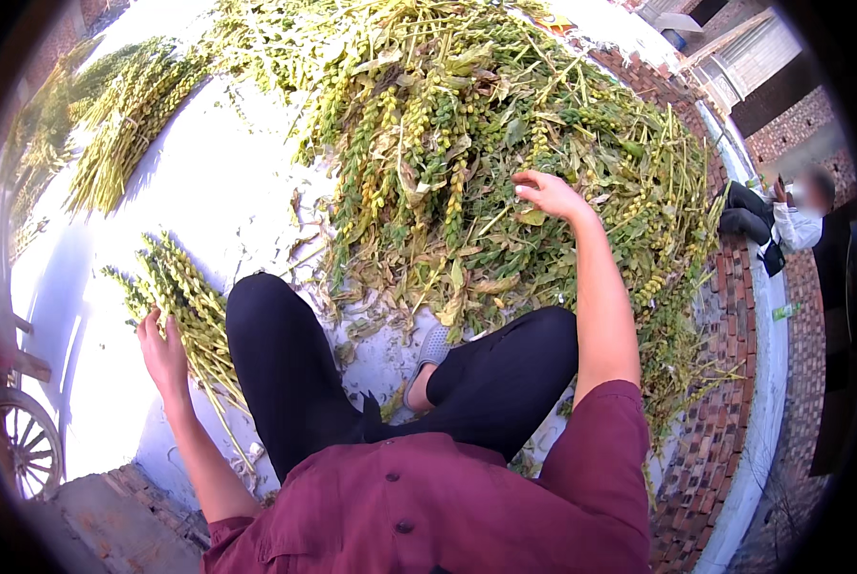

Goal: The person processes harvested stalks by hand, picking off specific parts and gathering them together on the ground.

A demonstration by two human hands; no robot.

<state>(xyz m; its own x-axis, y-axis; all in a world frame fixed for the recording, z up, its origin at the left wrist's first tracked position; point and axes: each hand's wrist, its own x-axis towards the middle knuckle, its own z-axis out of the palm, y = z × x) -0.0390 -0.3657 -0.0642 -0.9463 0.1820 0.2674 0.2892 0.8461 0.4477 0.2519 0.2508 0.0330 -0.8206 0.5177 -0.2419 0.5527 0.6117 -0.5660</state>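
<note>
My left hand (164, 353) is on or just beside a small bundle of cut green plant stalks with pods (184, 305), lying left of my knee; its fingers are slightly spread, and whether they touch the stalks is unclear. My right hand (552, 194) is over a large heap of cut stalks (428, 151), fingers loosely bent and apart, with nothing seen in them. The heap mixes green and yellow pods with dry, brownish leaves. It spreads in front of me and to my right.
A tied bundle of stalks (123, 125) lies at upper left on the pale ground. A spoked wheel (28, 445) stands at lower left. Brick paving (730, 344) and a pale curb (769, 373) run along the right. A person (794, 215) sits beyond the heap. My clog (434, 348) rests between my knees.
</note>
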